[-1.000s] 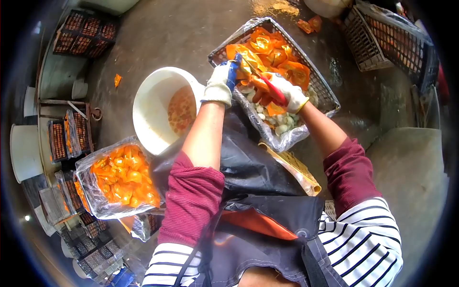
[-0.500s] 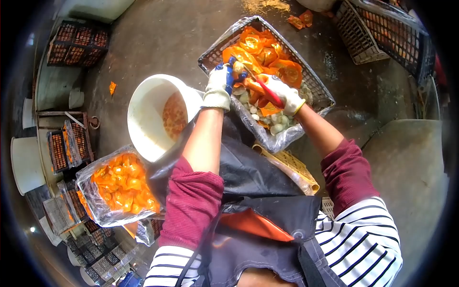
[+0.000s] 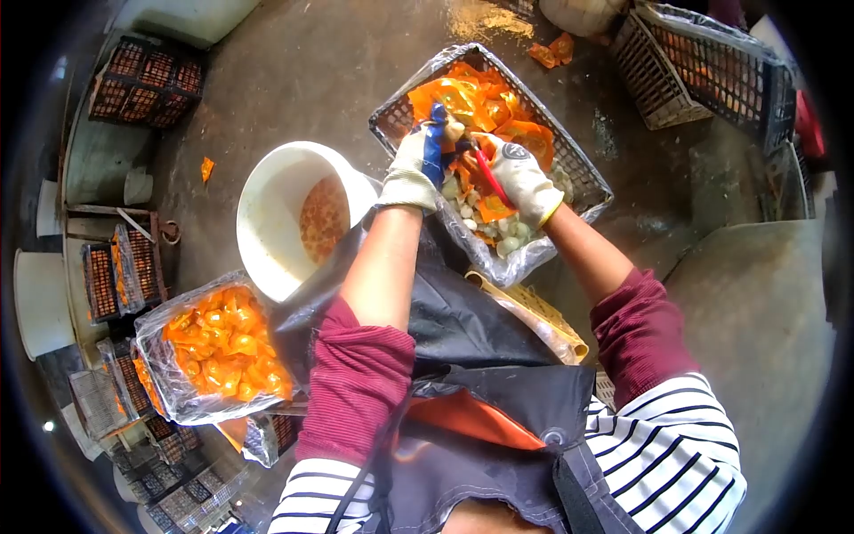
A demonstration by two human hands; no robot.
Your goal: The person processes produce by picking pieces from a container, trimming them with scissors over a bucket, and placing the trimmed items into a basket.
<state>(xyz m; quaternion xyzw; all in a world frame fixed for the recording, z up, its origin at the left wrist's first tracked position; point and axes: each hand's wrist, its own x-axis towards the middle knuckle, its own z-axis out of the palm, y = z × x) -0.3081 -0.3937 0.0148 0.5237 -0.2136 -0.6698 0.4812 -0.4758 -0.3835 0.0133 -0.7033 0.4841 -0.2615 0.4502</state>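
Observation:
My left hand [image 3: 414, 169], in a white glove with blue-covered fingers, is closed around a small pale rounded piece [image 3: 453, 131]. Close beside it, my right hand [image 3: 527, 185], in a white glove with a yellow cuff edge, grips a red-handled tool [image 3: 489, 180]. The tool's working end reaches toward the pale piece; its exact kind cannot be made out. Both hands are above a plastic-lined mesh crate [image 3: 389, 125]. Crumpled orange sheets [image 3: 471, 93] fill its far part, and several pale round pieces [image 3: 509, 244] lie in the near part.
Left of the crate stands a white bucket [image 3: 265, 191] with brownish-orange contents. A plastic-lined crate of shiny orange pieces [image 3: 227, 343] sits lower left. Black cloth [image 3: 463, 325] covers my lap. More crates [image 3: 721, 76] stand at upper right, and orange scraps [image 3: 553, 52] lie on the floor.
My right hand has turned slightly, showing more of the glove's back, and the red handle stands steeper. The pale piece stays in my left hand. The view has shifted a little.

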